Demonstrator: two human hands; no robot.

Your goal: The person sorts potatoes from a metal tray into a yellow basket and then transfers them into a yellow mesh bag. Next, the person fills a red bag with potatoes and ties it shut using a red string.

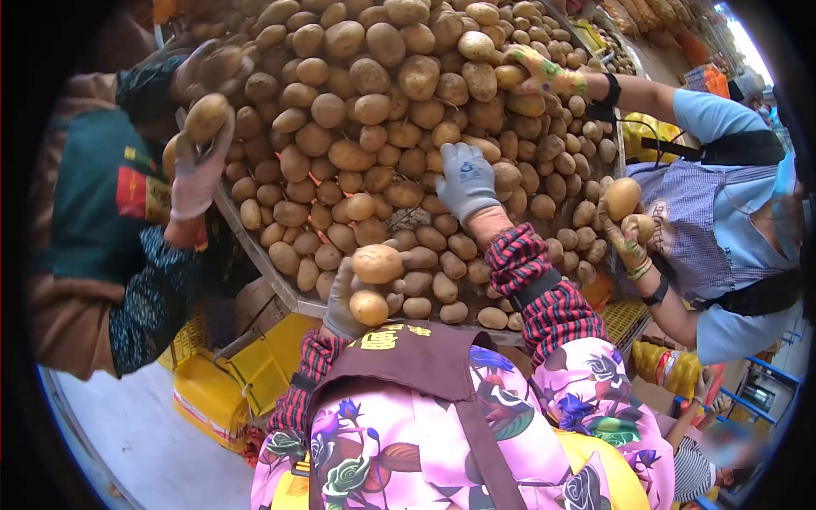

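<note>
At lower centre, the left hand in a grey glove curls around two round tan potatoes. Just above, the right hand in a pale grey glove lies spread, fingers down, on the heap of brown potatoes filling the frame's upper middle.

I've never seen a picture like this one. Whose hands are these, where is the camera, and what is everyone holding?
There is no machine here: the single picture comes from a camera worn on a person's head, looking down at their own gloved hands. The left hand holds two potatoes near the front edge of the stall. The right hand, in a grey glove, rests palm-down on the big potato pile, which fills a metal-edged tray. Two other people work alongside: one at the left lifts a potato in a gloved hand, and one at the right, in a blue shirt, holds potatoes in one hand and reaches into the pile with the other.
</note>
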